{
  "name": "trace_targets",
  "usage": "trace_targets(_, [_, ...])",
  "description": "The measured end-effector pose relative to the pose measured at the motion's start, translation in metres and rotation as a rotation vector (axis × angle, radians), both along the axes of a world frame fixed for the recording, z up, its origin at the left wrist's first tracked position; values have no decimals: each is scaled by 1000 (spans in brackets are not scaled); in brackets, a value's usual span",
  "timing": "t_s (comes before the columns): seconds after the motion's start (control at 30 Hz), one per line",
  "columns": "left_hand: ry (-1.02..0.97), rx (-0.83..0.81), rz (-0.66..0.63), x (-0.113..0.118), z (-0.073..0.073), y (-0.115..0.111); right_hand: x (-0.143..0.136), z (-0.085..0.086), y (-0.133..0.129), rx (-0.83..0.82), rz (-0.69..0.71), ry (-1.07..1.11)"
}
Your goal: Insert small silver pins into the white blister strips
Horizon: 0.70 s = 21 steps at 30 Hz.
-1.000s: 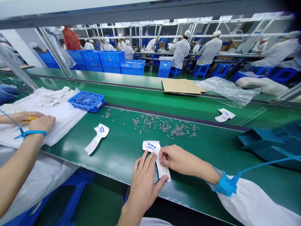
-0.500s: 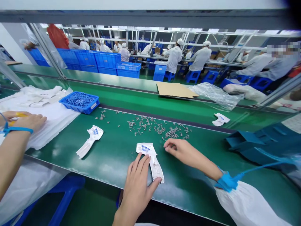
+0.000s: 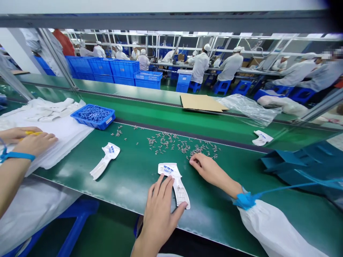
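Note:
A white curved plastic shell (image 3: 181, 192) with blue parts in its wide end lies on the green table in front of me. My left hand (image 3: 160, 210) rests on its left edge, fingertips near the top and thumb at the lower end. To the right, my right hand (image 3: 205, 167) has thumb and index finger drawn together at the near edge of the scattered small metal pieces (image 3: 183, 146); anything between its fingertips is too small to make out. A second white shell (image 3: 105, 160) lies to the left.
Another person's hands (image 3: 34, 142) work at left beside white cloth (image 3: 66, 142). A blue tray (image 3: 93, 116) holds small blue parts. Another shell (image 3: 262, 137) lies on the green strip beyond. Cardboard (image 3: 202, 102), plastic film (image 3: 252, 107) and a teal bin (image 3: 302, 164) are farther right.
My right hand has come closer to the metal pieces, and its fingertips have drawn together. The far shell has shifted right along the green strip. My left hand stays on the near shell.

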<state>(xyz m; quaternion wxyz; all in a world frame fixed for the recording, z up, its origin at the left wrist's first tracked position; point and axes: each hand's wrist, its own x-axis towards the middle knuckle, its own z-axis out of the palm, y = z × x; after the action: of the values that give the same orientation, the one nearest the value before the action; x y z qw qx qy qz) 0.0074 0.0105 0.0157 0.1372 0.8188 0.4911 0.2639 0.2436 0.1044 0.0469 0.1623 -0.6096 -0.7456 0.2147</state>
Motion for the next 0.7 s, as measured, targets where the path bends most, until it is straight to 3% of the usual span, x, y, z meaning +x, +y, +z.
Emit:
trace_targets(0.17, [-257, 32, 43, 8, 11, -2, -17, 37, -33, -333, 212, 260])
trace_targets(0.27, [-353, 55, 31, 14, 15, -3, -30, 48, -46, -383, 298, 317])
trace_targets(0.57, [-400, 169, 200, 23, 11, -3, -51, 32, -56, -385, 83, 507])
trace_targets(0.7, [-345, 171, 206, 22, 9, -1, -49, 29, -54, -401, 76, 581])
